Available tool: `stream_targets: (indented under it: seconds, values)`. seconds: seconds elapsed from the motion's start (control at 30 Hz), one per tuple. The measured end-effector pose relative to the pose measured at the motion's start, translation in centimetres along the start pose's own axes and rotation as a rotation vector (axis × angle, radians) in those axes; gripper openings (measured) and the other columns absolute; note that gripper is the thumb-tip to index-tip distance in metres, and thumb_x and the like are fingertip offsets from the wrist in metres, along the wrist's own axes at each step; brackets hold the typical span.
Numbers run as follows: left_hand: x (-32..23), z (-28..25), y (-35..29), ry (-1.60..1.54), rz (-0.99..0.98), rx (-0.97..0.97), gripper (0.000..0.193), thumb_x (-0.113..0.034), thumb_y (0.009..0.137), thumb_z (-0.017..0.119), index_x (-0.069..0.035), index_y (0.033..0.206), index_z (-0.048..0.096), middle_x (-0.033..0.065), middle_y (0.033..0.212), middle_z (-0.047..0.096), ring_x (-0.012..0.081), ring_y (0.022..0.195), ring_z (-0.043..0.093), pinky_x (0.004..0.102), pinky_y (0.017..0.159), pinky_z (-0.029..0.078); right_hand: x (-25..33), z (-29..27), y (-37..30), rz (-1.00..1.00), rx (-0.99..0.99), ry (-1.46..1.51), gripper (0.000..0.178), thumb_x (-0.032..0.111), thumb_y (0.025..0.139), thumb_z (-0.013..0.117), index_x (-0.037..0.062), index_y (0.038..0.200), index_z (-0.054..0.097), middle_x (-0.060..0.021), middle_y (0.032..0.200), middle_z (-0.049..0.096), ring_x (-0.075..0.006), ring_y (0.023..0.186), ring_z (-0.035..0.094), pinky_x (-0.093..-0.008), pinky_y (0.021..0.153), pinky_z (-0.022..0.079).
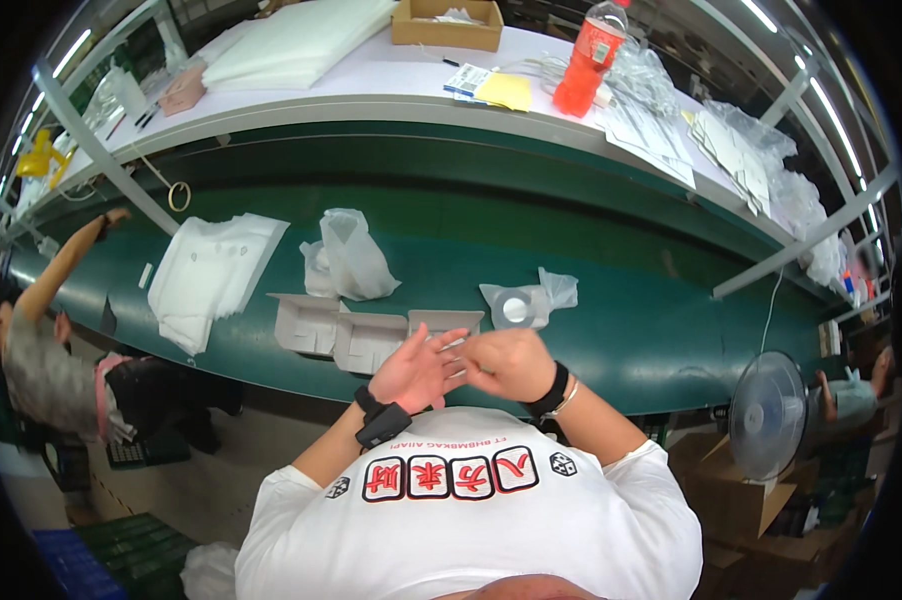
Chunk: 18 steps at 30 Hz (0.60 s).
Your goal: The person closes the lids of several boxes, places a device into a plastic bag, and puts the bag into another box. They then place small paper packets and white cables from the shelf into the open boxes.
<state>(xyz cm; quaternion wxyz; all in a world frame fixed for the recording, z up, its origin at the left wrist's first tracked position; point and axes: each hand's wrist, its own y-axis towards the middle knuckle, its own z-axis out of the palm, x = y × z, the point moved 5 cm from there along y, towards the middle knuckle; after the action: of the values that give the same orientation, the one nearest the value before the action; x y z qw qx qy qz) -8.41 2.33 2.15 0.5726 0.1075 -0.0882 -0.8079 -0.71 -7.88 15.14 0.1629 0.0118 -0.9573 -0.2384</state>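
Observation:
My left hand (pixel 418 369) is open, palm up, fingers spread, in front of the small white boxes. Close beside its fingertips, my right hand (pixel 512 362) is curled closed; whatever its fingers hold, if anything, is hidden. Three open boxes stand in a row at the near edge of the green work surface: a left box (pixel 307 326), a middle box (pixel 370 342) and a right box (pixel 449 322) partly behind my left hand. Beyond my right hand lies a clear plastic bag (pixel 559 290) with a round white-topped item (pixel 514 308) in it.
Crumpled translucent bags (pixel 351 258) and a stack of white packing sheets (pixel 216 275) lie to the left. A raised shelf (pixel 371 105) crosses the far side, carrying a red drink bottle (pixel 589 62) and a cardboard tray (pixel 447 30). A fan (pixel 768 415) stands right; a co-worker (pixel 56 350) is left.

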Motion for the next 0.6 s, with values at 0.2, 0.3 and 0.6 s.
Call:
stream_targets:
  seconds: [0.2,0.3,0.6]
  values:
    - [-3.4,-0.8,-6.9,0.232,0.517,-0.402,0.05,-0.041,0.105,0.04,-0.006,0.14,0.047,0.016,0.148,0.046,0.0305,0.132,0.048,0.0458,0.11,0.04,-1.9,-13.0,11.0,-0.02,-0.329,-0.15,0.006,0.003,0.078,0.068,0.0027,0.084,0.068,-0.0104,0.075,0.065,-0.0269,0.063,0.063,-0.0339,0.06,0.052]
    - [-3.2,-2.2,-12.3,0.211,0.767,-0.494,0.049,-0.04,0.105,0.041,-0.006,0.138,0.048,0.0145,0.145,0.05,0.0295,0.128,0.052,0.0446,0.108,0.042,-5.1,-16.8,18.3,0.024,-0.497,-0.278,0.01,0.009,0.084,0.067,0.0016,0.088,0.071,-0.0144,0.074,0.066,-0.0273,0.064,0.065,-0.034,0.062,0.052]
    - [1.7,-4.1,-22.5,0.134,1.173,-0.683,0.046,-0.039,0.104,0.043,-0.007,0.136,0.051,0.0099,0.142,0.053,0.0238,0.123,0.056,0.0407,0.101,0.047,-31.1,-19.8,37.1,0.383,-0.334,-0.746,0.023,0.025,0.086,0.061,0.0077,0.093,0.075,-0.0206,0.093,0.07,-0.0386,0.09,0.068,-0.0451,0.08,0.056]
